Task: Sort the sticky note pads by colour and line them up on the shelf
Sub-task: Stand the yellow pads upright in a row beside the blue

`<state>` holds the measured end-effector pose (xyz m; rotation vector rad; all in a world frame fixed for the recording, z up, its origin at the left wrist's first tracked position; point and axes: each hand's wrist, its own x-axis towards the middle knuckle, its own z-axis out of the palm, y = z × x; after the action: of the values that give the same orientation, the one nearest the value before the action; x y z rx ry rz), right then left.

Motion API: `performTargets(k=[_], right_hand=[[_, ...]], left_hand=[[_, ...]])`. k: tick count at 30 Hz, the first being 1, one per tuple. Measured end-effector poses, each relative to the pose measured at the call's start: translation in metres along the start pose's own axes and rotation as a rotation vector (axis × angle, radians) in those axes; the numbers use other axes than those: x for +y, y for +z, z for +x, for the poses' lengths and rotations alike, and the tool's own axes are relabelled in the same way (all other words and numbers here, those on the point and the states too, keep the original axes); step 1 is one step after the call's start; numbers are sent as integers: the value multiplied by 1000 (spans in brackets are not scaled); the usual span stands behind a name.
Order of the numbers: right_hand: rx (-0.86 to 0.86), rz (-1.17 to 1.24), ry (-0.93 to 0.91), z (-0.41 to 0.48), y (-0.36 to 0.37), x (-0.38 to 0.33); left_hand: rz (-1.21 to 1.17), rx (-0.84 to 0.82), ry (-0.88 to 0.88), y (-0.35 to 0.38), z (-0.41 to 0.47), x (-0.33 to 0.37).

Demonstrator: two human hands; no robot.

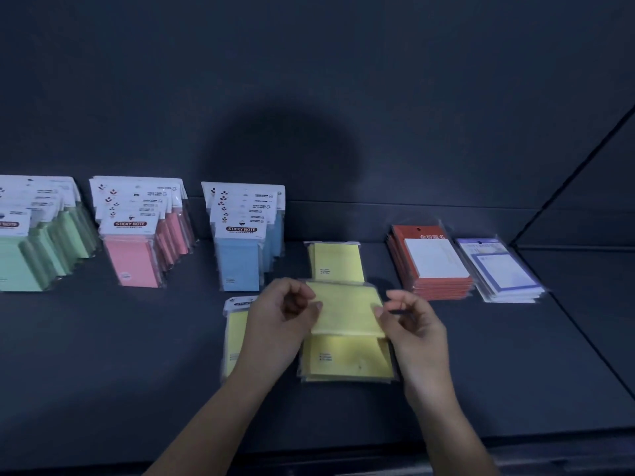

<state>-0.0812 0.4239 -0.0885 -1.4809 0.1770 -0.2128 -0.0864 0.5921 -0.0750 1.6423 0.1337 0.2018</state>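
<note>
Six groups of pads on the shelf (103, 355) — green (31, 255), pink (134, 262), blue (240, 266), yellow (343, 359), red (436, 266), purple (501, 273) — and two hands (412, 328).

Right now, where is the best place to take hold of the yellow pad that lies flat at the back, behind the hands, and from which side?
Take the far yellow pad by its two long side edges, coming from above and in front. It lies flat on the shelf with free space on both sides, so a thumb and fingers can close there. Its near edge seems tucked under the pad in the hands.

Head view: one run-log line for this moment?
phase: sorting yellow | left hand + right hand: pinching yellow pad above yellow stack | green, pink, blue rows lined up
</note>
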Motion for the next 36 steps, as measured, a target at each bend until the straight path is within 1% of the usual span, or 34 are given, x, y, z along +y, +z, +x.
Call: performTargets(k=[2, 5, 8, 12, 16, 19, 21, 23, 25, 27, 28, 30, 33, 35, 36], right_hand=[[-38, -168, -45, -8, -8, 4], [-109, -456, -175, -19, -17, 5], [-164, -670, -274, -23, -20, 0], [-219, -822, -275, -25, -20, -3], [-232, -878, -251, -28, -21, -2], [-191, -833, -264, -18, -20, -5], [-197, -781, -246, -3, -13, -8], [-256, -773, -139, 15, 0, -11], [-326, -767, -67, 33, 13, -12], [-366, -686, -15, 47, 26, -13], [-370, -654, 17, 53, 31, -13], [-348, -579, 71, 61, 38, -12], [-232, -342, 153, 65, 41, -8], [-163, -214, 190, 63, 40, -7], [-155, -164, 202, 62, 40, -7]], left_hand=[[116, -39, 62, -3, -11, -4], [353, -103, 153, -5, -22, -7], [526, -160, 226, -6, -25, -6], [595, -190, 236, -8, -26, -5], [577, -164, 224, -4, -28, -8], [568, -136, 252, 0, -20, -7], [545, -115, 244, 7, -8, -3], [490, -123, 151, 15, 10, 2], [437, -186, -3, 22, 29, 6], [340, -243, -155, 27, 44, 8], [286, -241, -204, 30, 50, 7], [121, -191, -299, 33, 59, 6], [-190, -73, -439, 35, 69, 6], [-256, -10, -462, 37, 72, 6], [-267, 3, -461, 37, 73, 6]])
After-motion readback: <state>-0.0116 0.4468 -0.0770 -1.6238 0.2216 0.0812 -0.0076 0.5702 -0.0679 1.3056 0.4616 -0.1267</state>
